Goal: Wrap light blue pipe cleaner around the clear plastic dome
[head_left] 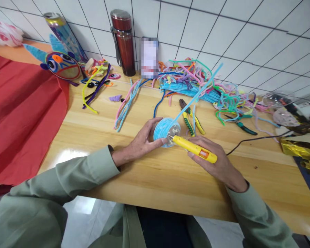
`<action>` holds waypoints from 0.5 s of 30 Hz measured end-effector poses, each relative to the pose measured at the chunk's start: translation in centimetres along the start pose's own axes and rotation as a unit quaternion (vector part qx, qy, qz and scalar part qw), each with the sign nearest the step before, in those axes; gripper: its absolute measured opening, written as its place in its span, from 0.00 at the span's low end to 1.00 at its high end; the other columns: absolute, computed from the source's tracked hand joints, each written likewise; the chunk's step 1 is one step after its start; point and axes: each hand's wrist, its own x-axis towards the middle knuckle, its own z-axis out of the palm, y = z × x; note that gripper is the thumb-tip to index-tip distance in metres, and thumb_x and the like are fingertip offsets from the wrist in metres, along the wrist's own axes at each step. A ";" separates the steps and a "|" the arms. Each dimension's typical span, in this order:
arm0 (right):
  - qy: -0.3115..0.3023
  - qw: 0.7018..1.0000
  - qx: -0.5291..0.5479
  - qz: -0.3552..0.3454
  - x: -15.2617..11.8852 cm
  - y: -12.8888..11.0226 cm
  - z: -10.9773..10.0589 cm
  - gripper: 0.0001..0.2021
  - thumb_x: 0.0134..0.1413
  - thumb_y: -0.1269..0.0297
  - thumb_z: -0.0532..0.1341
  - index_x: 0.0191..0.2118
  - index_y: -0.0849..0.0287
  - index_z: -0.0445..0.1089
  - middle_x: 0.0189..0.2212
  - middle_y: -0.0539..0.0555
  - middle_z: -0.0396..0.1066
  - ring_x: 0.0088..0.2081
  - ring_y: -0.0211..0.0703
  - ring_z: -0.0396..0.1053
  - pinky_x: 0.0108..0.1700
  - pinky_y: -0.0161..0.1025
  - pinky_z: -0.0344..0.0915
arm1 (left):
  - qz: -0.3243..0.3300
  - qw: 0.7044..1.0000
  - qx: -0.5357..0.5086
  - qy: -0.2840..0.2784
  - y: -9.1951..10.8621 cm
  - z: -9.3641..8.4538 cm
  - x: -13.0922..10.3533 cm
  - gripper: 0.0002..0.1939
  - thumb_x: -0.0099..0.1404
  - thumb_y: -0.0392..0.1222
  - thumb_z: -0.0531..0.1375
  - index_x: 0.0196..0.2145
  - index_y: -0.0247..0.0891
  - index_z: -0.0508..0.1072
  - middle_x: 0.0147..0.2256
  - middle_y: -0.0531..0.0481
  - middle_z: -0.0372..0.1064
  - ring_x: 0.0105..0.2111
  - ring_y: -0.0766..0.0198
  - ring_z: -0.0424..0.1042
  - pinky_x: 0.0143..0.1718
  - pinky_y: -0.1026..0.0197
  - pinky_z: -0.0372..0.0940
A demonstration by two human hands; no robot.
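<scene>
My left hand [144,140] is closed round a clear plastic bottle piece wound with light blue pipe cleaner [162,132]. A long loose end of the blue pipe cleaner [200,92] sticks up to the right from the winding. In my right hand [213,156] is a yellow glue gun [193,148], its metal tip at the edge of the winding, by the clear end of the bottle piece. Pliers with yellow and green handles [189,117] lie just behind, close to the glue gun.
A pile of coloured pipe cleaners [191,86] lies along the wall, beside a phone [149,58] and a red thermos [123,43]. At the left are a decorated blue-eared face [63,65], a can [64,34] and red cloth [26,120]. A black cord [253,139] runs rightward.
</scene>
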 end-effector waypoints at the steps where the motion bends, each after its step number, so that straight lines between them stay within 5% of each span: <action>1: 0.000 1.000 0.003 0.002 0.0 -0.1 0.0 0.09 0.68 0.65 0.67 0.52 0.52 0.75 0.47 0.57 0.83 0.47 0.52 0.83 0.52 0.49 0.80 | 0.001 1.000 0.003 0.001 0.0 0.0 0.0 0.38 0.70 0.55 0.71 0.69 0.45 0.61 0.68 0.37 0.64 0.69 0.43 0.68 0.72 0.35 0.64; 15: 0.013 0.999 0.033 0.015 -0.2 0.0 0.6 0.05 0.69 0.66 0.66 0.47 0.51 0.73 0.44 0.55 0.81 0.44 0.49 0.81 0.51 0.46 0.78 | -0.002 1.000 -0.010 -0.002 0.1 0.0 0.0 0.39 0.69 0.56 0.72 0.69 0.46 0.61 0.69 0.37 0.64 0.69 0.44 0.68 0.72 0.37 0.65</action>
